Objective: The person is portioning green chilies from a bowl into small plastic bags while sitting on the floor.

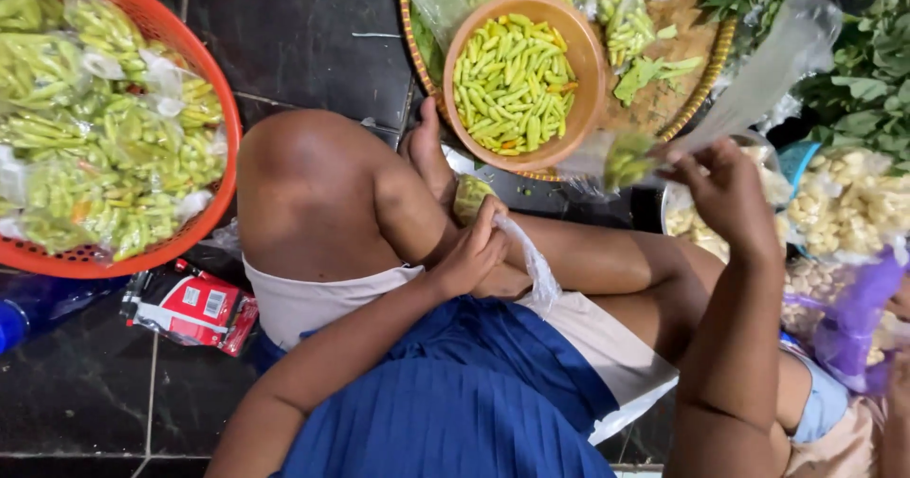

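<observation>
I sit cross-legged on a dark tiled floor. My left hand [474,251] rests on my leg, closed on a small clear bag of green chilies [469,197]; the bag's loose plastic tail [536,271] trails over my shin. My right hand [725,194] is raised to the right and pinches a second clear plastic bag [758,80]. That bag has a clump of green chilies [628,161] at its lower end. An orange bowl [588,56] of loose green chilies stands just beyond both hands.
The bowl sits on a woven tray [697,37] with more bagged chilies. An orange basket [213,90] of packed chili bags stands at left, a red packet [194,303] below it. Leafy greens [853,52], bags of garlic [848,203] and a purple bag [853,322] crowd the right.
</observation>
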